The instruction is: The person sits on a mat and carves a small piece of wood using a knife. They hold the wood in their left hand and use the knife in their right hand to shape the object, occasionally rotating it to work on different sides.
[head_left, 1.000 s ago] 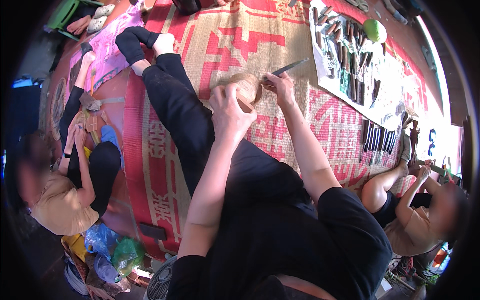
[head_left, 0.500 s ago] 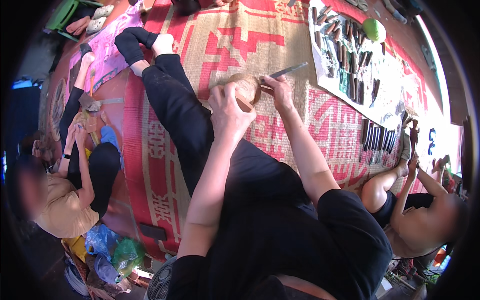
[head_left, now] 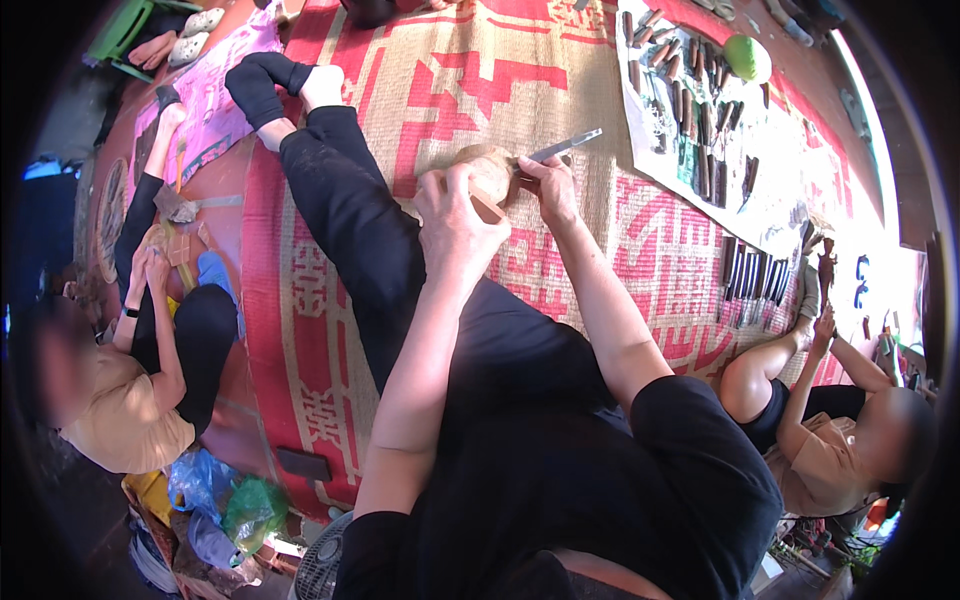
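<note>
Although both hands keep nearly the same places in the head view, the tool [head_left: 567,145] has swung slightly, its free end now nearer the wearer than a second ago; this suggests a small adjustment at the round piece [head_left: 490,168], not a new step. The piece lies above the mat [head_left: 570,90], just beyond the left hand [head_left: 455,215], whose fingers curl around a brown block [head_left: 488,208]; whether block and piece are one cannot be told. The right hand [head_left: 553,188] pinches the tool, fingers nearly closed; its near end's contact is unclear.
</note>
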